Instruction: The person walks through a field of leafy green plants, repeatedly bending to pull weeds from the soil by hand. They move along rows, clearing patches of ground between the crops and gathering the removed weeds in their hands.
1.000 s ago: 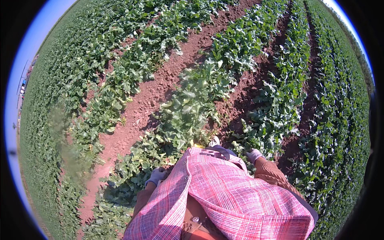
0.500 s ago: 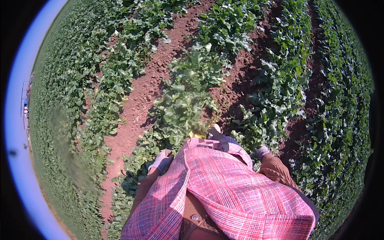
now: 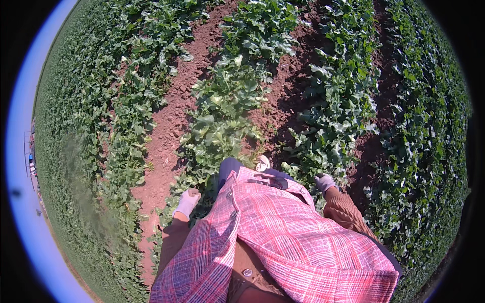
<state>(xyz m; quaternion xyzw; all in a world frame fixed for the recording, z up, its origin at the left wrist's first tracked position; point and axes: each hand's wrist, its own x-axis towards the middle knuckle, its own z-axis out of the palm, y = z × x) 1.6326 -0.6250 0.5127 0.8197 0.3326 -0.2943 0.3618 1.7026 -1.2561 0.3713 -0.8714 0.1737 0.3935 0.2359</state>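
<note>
My left hand (image 3: 188, 201), in a pale glove with uncovered fingertips, hangs at my left side over the leafy plants. Its fingers are curled in and nothing shows in them. On the other side, my right hand (image 3: 326, 183) wears a similar pale glove below a brown ribbed sleeve (image 3: 346, 209). That hand is loosely closed as well, beside the leaves of the row to my right, with no object visible in it. Between the hands hangs my red and white plaid overshirt (image 3: 288, 217). One light-coloured shoe (image 3: 263, 163) shows past its hem.
Long rows of broad-leaved green crops (image 3: 217, 111) run away from me. Strips of reddish, cloddy soil (image 3: 169, 126) lie between them. A dark knee (image 3: 229, 169) is raised beside the crop row. Small distant structures (image 3: 32, 164) stand at the left horizon.
The plants have shifted left and downward in view as I move forward. My left knee has come up into sight. My left hand has swung outward; my right hand sits a little higher.
</note>
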